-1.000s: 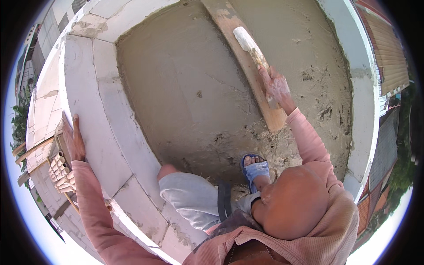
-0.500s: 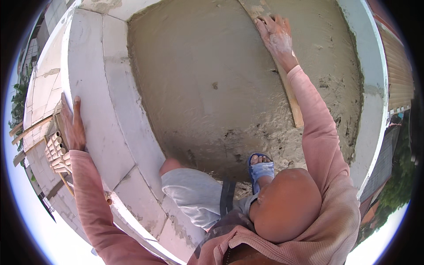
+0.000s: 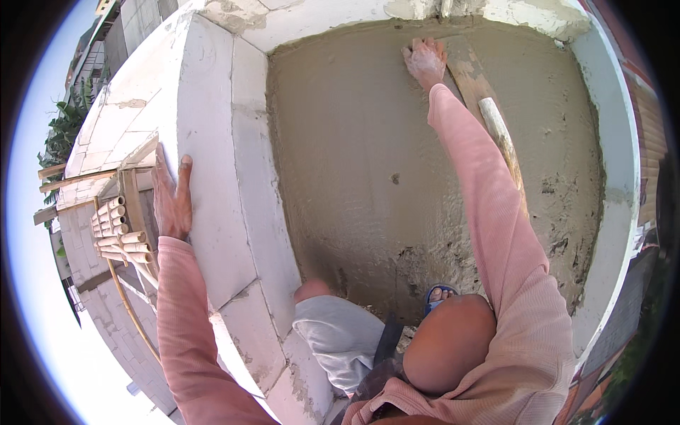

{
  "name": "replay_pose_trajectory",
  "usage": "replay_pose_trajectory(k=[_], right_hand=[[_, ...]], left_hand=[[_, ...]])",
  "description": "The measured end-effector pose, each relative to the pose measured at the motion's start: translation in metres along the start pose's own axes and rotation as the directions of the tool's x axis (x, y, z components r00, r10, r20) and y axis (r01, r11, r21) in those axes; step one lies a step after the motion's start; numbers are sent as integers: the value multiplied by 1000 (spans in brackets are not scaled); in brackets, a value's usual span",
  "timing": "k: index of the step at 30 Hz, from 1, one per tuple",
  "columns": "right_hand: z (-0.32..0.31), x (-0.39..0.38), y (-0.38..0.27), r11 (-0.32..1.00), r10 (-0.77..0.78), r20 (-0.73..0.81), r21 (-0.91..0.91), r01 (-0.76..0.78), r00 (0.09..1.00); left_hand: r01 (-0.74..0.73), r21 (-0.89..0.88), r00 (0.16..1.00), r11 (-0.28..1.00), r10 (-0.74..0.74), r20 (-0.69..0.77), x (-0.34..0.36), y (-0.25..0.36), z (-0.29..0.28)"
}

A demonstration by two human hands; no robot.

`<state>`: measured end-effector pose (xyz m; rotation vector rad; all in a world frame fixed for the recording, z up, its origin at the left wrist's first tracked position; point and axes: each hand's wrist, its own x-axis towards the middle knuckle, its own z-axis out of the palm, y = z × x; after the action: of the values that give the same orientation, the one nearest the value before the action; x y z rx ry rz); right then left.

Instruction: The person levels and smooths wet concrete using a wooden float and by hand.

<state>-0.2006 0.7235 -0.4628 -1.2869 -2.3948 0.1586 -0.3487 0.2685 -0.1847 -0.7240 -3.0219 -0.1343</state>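
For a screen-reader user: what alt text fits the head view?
Right hand presses a wooden screed board on wet cement floor; left hand rests flat on a white block wall.

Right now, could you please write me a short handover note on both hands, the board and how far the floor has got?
Left hand: flat on top of the white block wall, fingers spread, holding nothing.
Right hand: arm stretched out, palm pressed on the far end of the long wooden board, which lies on the wet mortar floor.
Done: the middle of the floor looks even and smooth.
Left: the patch near the sandalled foot and the strip along the right-hand edge look rough and lumpy.
A bundle of bamboo poles sits outside the wall by the left hand.
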Motion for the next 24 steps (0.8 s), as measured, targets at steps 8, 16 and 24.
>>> replay_pose_trajectory(k=[8,16,24], right_hand=[[-204,33,-147,-267,428,28,959,97,904],[-247,-45,-107,614,-408,-232,646,454,883],[-171,-132,215,991,125,597,-108,-76,792]], left_hand=[[-14,-57,1000,998,14,8,-3,14,-8],[26,-92,999,995,-23,36,-3,3,-6],[-35,-49,999,998,35,-11,5,-6,0]])
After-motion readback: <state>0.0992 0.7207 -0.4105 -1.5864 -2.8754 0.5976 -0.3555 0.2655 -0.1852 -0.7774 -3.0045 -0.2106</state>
